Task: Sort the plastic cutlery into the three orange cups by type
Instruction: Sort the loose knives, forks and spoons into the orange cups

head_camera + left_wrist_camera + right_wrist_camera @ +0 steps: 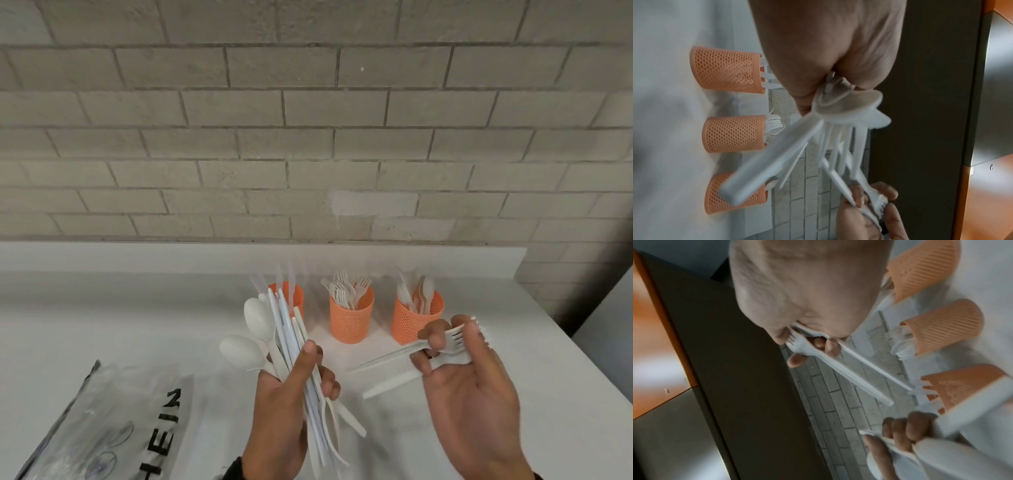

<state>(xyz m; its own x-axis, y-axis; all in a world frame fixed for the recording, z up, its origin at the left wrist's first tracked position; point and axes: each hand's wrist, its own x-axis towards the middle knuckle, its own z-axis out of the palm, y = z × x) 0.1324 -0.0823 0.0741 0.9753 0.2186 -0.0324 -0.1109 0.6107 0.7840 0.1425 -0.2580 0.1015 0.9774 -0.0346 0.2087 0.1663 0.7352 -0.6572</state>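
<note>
Plastic cutlery, a mixed bundle (291, 346) of spoons and knives, is gripped upright in the left hand (291, 394) above the white counter (102, 325). Two forks (428, 353) are pinched in the right hand (472, 387), near the three orange cups (351, 318)

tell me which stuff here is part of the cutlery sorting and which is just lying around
Part of the job:
- left hand gripping a mixed bundle of spoons and knives
- right hand pinching two forks
- left cup, with knives
- middle cup, with forks
- right cup, with spoons

Just lying about:
- clear plastic bag with black lettering, flat on the white counter
</note>
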